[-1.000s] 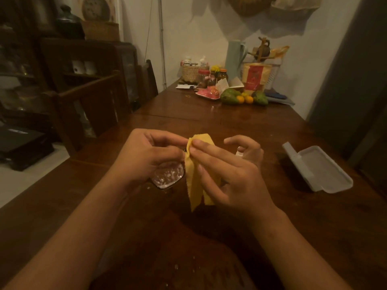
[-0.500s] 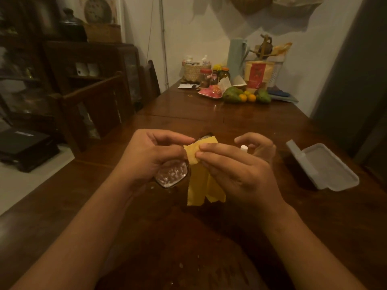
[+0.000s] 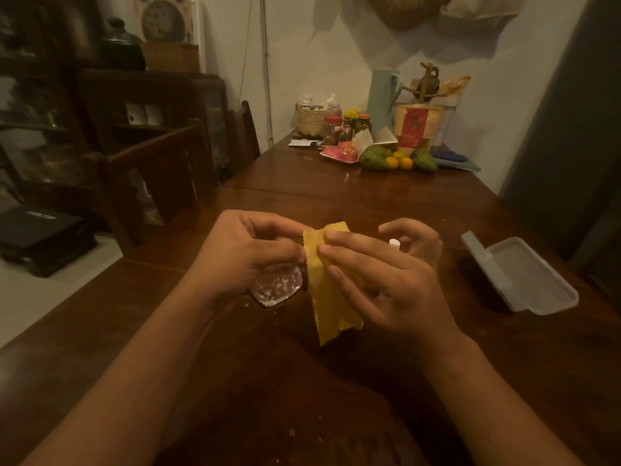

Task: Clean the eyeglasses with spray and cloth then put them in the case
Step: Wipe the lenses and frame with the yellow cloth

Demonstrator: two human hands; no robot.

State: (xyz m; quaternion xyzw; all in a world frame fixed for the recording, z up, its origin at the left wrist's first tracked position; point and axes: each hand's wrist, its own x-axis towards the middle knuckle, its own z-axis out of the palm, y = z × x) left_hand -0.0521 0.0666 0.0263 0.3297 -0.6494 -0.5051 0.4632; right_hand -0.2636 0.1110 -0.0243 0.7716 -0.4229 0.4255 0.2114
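Curling your left hand (image 3: 248, 253) round the eyeglasses (image 3: 277, 286), wet lens (image 3: 268, 291) facing you, you are pinching the down-hanging cloth (image 3: 331, 297) with your right hand (image 3: 386, 284).

You are working at a long, dark wooden table (image 3: 420, 203) with a seam across its middle. On your right a pale plastic case (image 3: 524, 277) lies open on the wood, lid hinged back. A few droplets (image 3: 291, 432) sit on the surface close to you. The far end against the wall is crowded: a woven basket (image 3: 311, 121), jars (image 3: 331, 129), a pink dish (image 3: 339, 154), green fruit (image 3: 374, 158) beside small oranges (image 3: 400, 162), a pale green jug (image 3: 381, 99) and a red-and-tan bag (image 3: 415, 126). A white paper slip (image 3: 302, 142) lies left of the dish, with what may be a rubber band (image 3: 306, 158) just in front.
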